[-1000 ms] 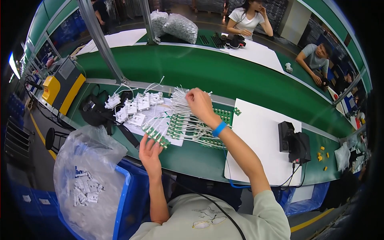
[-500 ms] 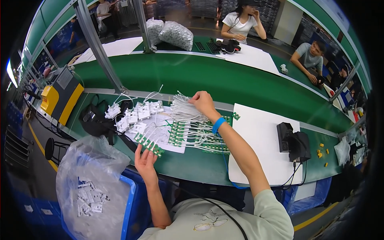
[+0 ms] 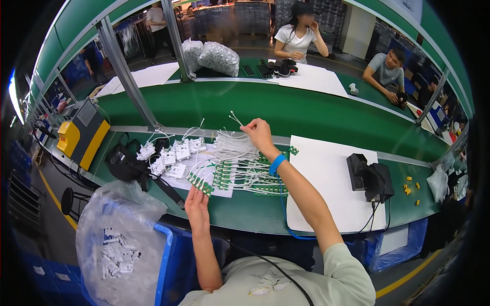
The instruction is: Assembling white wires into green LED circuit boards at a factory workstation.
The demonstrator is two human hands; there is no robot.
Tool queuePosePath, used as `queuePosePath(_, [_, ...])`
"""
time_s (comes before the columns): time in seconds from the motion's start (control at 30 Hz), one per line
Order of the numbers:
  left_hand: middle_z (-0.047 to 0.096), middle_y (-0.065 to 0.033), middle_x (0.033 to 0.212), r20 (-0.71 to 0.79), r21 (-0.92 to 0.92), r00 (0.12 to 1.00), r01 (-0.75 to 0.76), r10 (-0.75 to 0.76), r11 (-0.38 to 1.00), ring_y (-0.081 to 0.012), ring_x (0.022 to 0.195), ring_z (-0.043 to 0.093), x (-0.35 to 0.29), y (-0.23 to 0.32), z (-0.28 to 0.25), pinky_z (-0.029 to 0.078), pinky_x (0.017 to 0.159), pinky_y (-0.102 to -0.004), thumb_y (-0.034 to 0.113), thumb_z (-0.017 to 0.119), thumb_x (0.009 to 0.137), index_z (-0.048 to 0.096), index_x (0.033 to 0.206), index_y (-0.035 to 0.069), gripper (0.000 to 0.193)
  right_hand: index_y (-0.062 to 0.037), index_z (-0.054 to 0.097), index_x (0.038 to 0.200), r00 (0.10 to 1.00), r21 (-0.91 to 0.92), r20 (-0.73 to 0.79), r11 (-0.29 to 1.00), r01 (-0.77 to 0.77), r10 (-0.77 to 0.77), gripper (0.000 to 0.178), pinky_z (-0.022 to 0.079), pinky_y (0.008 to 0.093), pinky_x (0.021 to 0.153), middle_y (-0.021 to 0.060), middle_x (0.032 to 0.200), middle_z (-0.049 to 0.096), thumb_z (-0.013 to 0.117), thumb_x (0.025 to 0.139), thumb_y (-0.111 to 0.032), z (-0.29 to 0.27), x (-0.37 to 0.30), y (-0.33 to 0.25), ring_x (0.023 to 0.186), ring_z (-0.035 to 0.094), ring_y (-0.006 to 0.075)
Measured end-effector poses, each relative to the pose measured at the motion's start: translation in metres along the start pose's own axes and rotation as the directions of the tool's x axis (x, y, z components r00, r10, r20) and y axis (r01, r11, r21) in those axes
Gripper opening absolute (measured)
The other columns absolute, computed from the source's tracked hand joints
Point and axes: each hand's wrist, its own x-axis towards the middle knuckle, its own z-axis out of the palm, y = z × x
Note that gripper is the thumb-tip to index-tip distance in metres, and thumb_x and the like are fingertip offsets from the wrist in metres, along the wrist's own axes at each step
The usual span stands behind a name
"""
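My left hand (image 3: 197, 208) grips the lower edge of a strip of small green circuit boards (image 3: 199, 184), fingers behind it, with white wires running up from it. Beyond the pile, my right hand (image 3: 259, 134) is closed in a pinch on a few white cables (image 3: 235, 119), whose tips stick up to the left of the fingers. Just below it lies a thick bundle of white cables (image 3: 230, 147). Rows of green circuit boards (image 3: 221, 175) with wires attached lie on the bench between my hands. White plastic housings (image 3: 179, 150) with cables are heaped left of the bundle, partly on printed paper.
A white sheet (image 3: 316, 188) and a black device (image 3: 371, 178) lie to the right, beside small yellow pieces (image 3: 407, 189). A black bag (image 3: 125, 162) and a yellow-and-grey machine (image 3: 81, 135) stand left. A plastic-lined blue bin (image 3: 162, 265) is below. Two co-workers sit across.
My right hand has drawn a few cables up, apart from the bundle. My left hand has shifted right with the circuit board strip, bringing it against the other boards. The view has tilted slightly.
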Motion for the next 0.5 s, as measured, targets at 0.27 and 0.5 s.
queuePosePath(0.27, [0.064, -0.0132, 0.121, 0.039, -0.058, 0.999, 0.008, -0.006, 0.998, -0.0200, 0.106, 0.064, -0.003, -0.009, 0.004, 0.053, 0.094, -0.0301, -0.001, 0.060, 0.097, 0.044, 0.141, -0.008, 0.048, -0.0019, 0.069, 0.076, 0.996, -0.038, -0.063, 0.997, 0.068, -0.070, 0.019, 0.053, 0.0451, 0.068, 0.0191, 0.076, 0.067, 0.078, 0.080, -0.018, 0.007, 0.006, 0.039, 0.074, 0.066, 0.0367])
queuePosePath(0.5, [0.062, -0.0132, 0.128, 0.094, 0.001, 0.995, -0.025, 0.025, 1.000, -0.0181, 0.110, 0.063, -0.017, 0.009, -0.004, 0.053, 0.094, -0.0285, 0.000, 0.054, 0.100, 0.044, 0.141, -0.006, 0.043, 0.0003, 0.070, 0.079, 0.982, -0.380, 0.068, 0.906, 0.186, -0.174, 0.008, 0.057, 0.0500, 0.072, 0.0264, 0.084, 0.069, 0.066, 0.080, -0.007, 0.029, -0.005, 0.028, 0.079, 0.069, 0.0436])
